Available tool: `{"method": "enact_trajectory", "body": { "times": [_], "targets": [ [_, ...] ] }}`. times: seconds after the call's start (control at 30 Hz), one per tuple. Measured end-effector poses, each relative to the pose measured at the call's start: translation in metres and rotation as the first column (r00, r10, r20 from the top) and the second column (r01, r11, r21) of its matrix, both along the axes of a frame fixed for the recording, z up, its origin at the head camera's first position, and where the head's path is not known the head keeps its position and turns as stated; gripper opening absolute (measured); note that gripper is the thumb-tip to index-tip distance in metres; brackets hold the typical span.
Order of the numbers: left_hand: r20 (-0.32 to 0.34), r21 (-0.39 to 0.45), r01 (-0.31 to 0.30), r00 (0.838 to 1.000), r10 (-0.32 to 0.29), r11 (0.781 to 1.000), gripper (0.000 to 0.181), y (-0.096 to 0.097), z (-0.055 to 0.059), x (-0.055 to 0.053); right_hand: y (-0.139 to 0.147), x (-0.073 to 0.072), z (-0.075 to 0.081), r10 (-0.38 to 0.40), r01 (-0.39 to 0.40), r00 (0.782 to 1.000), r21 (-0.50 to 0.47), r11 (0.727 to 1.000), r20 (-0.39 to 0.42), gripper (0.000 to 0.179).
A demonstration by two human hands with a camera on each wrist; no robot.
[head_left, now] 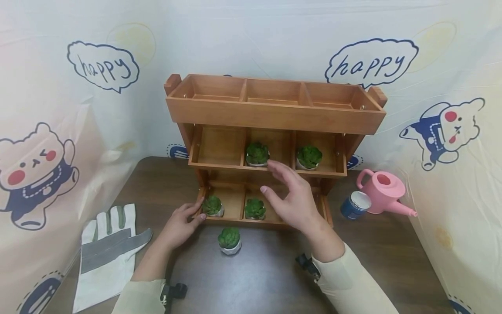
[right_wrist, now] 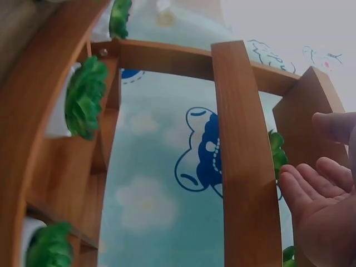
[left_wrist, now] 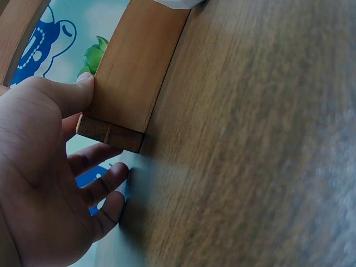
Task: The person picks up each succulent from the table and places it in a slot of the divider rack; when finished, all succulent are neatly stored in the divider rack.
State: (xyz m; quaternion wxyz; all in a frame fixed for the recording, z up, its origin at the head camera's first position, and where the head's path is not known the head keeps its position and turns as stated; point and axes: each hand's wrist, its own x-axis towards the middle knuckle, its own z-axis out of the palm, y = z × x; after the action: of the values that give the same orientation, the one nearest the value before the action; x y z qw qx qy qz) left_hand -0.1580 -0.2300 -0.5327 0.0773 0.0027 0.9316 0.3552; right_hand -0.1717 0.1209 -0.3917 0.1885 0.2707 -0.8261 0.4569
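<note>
A three-tier wooden shelf [head_left: 274, 115] stands on the table, each tier split into compartments. My left hand [head_left: 182, 224] holds the lower tier's left front corner; in the left wrist view the thumb lies on the board's [left_wrist: 133, 72] edge. Beside it, a small potted succulent [head_left: 212, 205] sits in the lower left compartment, and another succulent [head_left: 255, 209] in the lower middle one. My right hand [head_left: 294, 196] hovers before the middle tier, fingers extended, holding nothing. Near its fingertips is a succulent [head_left: 257, 154] in the middle compartment; another succulent [head_left: 309, 157] stands to its right.
One more potted succulent [head_left: 229, 240] stands on the table before the shelf. To the right are a blue-and-white can [head_left: 355, 205] and a pink watering can [head_left: 382, 192]. A white-and-grey work glove [head_left: 107, 257] lies at the left. Printed cloth [head_left: 251, 39] hangs behind.
</note>
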Motion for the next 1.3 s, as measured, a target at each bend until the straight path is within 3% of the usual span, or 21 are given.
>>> {"method": "enact_trajectory", "body": {
  "times": [0.57, 0.83, 1.07, 1.3],
  "targets": [
    [0.006, -0.001, -0.001, 1.000, 0.001, 1.000, 0.066, -0.001, 0.001, 0.001, -0.011, 0.025, -0.038, 0.172, -0.167, 0.983, -0.069, 0.983, 0.066, 0.053],
    [0.003, 0.000, 0.001, 1.000, -0.001, 1.000, 0.066, -0.002, 0.000, 0.001, -0.018, 0.033, -0.056, 0.196, -0.188, 0.975, -0.087, 0.978, 0.101, 0.054],
    [0.008, 0.001, 0.000, 1.000, 0.000, 1.000, 0.067, -0.002, -0.001, 0.001, -0.019, 0.035, -0.067, 0.170, -0.168, 0.973, -0.025, 0.985, 0.155, 0.055],
    [0.024, -0.001, -0.007, 1.000, 0.007, 1.000, 0.068, -0.002, 0.000, 0.001, -0.022, 0.039, -0.078, 0.180, -0.206, 0.940, 0.061, 0.977, 0.291, 0.063]
  ]
}}
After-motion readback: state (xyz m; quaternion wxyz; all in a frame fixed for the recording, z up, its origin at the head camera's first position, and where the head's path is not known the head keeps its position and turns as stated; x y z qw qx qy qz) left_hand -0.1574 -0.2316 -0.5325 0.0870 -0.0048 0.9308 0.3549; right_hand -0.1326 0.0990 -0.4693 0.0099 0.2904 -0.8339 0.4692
